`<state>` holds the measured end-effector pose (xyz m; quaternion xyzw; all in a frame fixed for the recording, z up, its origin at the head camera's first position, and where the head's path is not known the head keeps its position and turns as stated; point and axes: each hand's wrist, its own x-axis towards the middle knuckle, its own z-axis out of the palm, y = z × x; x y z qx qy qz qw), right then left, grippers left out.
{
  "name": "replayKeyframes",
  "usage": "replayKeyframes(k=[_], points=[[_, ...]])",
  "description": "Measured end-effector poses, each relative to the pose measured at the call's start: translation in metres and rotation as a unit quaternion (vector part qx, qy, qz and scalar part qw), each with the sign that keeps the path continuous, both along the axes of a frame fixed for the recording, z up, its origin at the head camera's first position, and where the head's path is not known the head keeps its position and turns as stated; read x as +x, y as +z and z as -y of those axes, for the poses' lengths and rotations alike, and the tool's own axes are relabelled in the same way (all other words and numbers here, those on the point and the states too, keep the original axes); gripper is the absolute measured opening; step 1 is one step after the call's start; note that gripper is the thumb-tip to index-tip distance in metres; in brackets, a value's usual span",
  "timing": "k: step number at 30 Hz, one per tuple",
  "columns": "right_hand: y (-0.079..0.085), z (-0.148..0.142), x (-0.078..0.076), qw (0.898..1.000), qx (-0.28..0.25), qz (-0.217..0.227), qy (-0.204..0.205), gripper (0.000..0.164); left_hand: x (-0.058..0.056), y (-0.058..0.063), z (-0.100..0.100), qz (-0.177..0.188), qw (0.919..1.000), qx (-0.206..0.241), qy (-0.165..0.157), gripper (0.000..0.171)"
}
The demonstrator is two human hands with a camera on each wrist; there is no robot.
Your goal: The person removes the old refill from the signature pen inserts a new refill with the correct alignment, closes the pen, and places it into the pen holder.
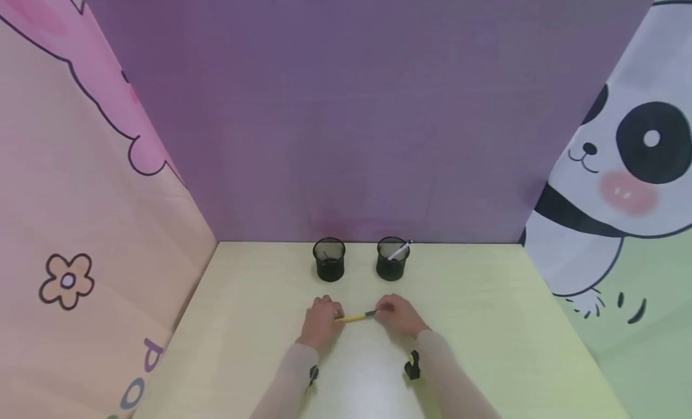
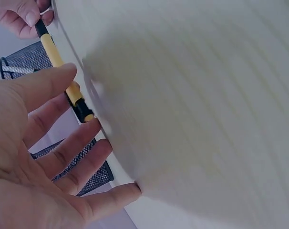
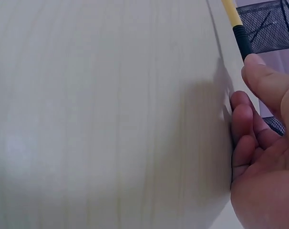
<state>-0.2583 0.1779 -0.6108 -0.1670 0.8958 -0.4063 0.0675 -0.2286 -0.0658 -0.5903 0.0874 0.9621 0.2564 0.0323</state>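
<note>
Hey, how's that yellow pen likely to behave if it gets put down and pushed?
The yellow pen is probably stiff, running straight from the left hand to the right hand. Its slim barrel suggests it's light, and that barrel looks rounded, so a push might well roll it.

head: high, facing forward and down | wrists: close, tilted sideways | shared: yellow pen (image 1: pixel 355 317), table (image 1: pixel 476 317)

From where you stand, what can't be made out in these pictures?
Head view, yellow pen: its dark tip, covered by the right hand.
Right wrist view, yellow pen: far end cut off by the top edge.
Head view, left mesh cup: the thin dark item inside is too small to identify.
</note>
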Motion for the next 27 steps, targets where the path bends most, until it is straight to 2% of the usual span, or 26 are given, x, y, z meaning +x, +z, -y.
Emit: replayKeyframes(k=[8,15,18,27], points=[[0.0003,-0.0017,-0.0014,0.998,-0.033,0.046,-0.024,0.009,-0.0012,0.0004,0.0033,0.011,0.9986,0.051,0.012,0.008],[-0.0023,0.0028,-0.0007,0.990,-0.066,0.091,-0.086,0.016,0.0002,0.0051,0.0055,0.012,0.9932,0.113,0.024,0.013],[-0.0031,0.0036,-0.0011,0.988,-0.071,0.098,-0.096,0.020,-0.0010,0.0046,0.0056,0.008,0.9920,0.123,0.024,0.013],[0.0010,0.0061,0.0030,0.985,-0.074,0.105,-0.112,0.028,-0.0041,0.0058,0.0033,0.028,0.9864,0.155,0.047,0.014]])
